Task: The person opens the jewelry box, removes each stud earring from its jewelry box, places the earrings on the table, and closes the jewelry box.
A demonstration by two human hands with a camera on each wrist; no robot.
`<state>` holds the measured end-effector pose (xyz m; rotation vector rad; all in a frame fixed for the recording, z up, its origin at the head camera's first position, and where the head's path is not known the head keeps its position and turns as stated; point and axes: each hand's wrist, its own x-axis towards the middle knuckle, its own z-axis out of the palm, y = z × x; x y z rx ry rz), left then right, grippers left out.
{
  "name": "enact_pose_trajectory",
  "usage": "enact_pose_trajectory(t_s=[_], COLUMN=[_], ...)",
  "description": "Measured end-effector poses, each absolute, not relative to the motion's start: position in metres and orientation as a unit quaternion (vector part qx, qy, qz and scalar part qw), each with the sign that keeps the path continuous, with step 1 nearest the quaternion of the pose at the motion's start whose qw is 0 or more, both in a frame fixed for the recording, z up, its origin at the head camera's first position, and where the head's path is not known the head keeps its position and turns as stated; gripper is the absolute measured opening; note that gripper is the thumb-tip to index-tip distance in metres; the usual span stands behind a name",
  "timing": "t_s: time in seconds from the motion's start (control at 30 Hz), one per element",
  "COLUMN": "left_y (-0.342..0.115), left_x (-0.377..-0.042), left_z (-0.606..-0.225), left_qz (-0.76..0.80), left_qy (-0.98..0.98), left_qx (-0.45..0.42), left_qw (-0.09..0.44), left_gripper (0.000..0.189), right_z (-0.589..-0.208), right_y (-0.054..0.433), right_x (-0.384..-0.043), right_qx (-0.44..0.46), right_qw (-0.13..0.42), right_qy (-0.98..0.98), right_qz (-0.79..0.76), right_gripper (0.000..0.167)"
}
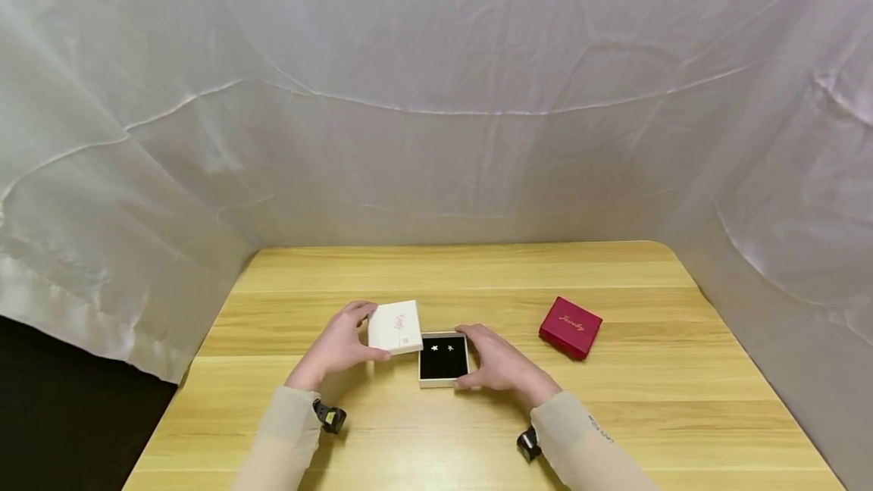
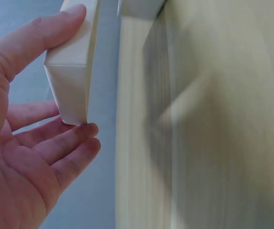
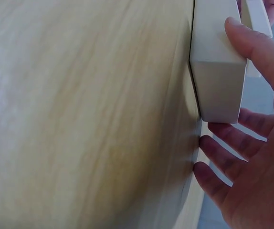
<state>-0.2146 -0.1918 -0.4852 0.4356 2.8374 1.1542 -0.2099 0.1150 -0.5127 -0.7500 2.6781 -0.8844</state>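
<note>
My left hand (image 1: 339,345) holds a white square box lid (image 1: 395,324) with pink print, thumb on its near side and fingers on the far side. The left wrist view shows that lid (image 2: 72,50) raised off the table. Beside it, the matching white jewelry box base (image 1: 436,383) sits on the table, with a black pad inside. Two small star-shaped earrings (image 1: 434,348) are on the pad. The right hand (image 1: 501,362) grips the base at its right end. In the right wrist view, the thumb lies along one wall of the base (image 3: 217,90) and fingertips touch near its far corner.
To the right lies a dark red box (image 1: 571,326) with gold "Jewelry" lettering. The wooden table (image 1: 682,400) has pale fabric (image 1: 436,173) hanging behind it and at both sides. A black wrist device (image 1: 330,417) is on the left wrist, another (image 1: 528,444) on the right.
</note>
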Motion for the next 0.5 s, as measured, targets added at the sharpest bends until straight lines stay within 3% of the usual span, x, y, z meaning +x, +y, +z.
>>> enact_pose_trajectory(t_s=[0.5], left_y=[-0.238], left_x=[-0.241], left_z=[-0.502], left_qz=[0.371], left_qy=[0.920], left_qx=[0.123], left_qw=[0.029], left_gripper=[0.088], right_z=[-0.511], right_y=[0.114], right_x=[-0.209], right_qx=[-0.248], right_qw=[0.144], right_qy=[0.905], right_qz=[-0.315], right_gripper=[0.095])
